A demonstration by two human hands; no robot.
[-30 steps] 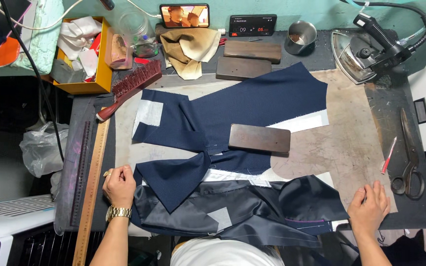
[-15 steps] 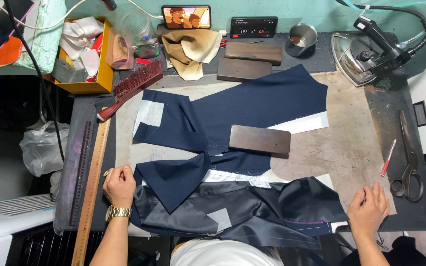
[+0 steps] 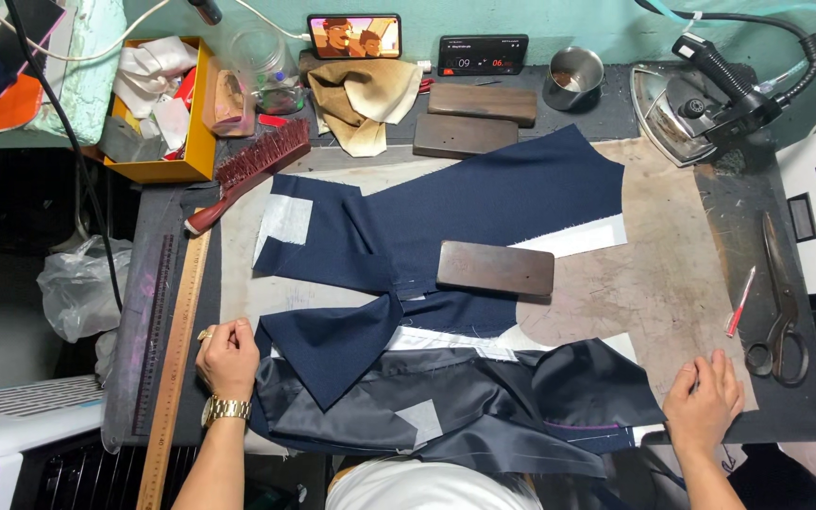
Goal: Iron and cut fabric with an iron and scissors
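Pinning navy cloth (image 3: 484, 203) under hands (image 3: 229, 359)

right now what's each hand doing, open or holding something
Left hand: fingers curled, resting at the edge of the navy fabric; whether it grips anything cannot be told.
Right hand: open, flat on the table, holding nothing.

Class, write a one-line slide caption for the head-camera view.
Both hands, left hand and right hand, rest at the edges of navy fabric pieces held by a wooden block on a tailoring table.
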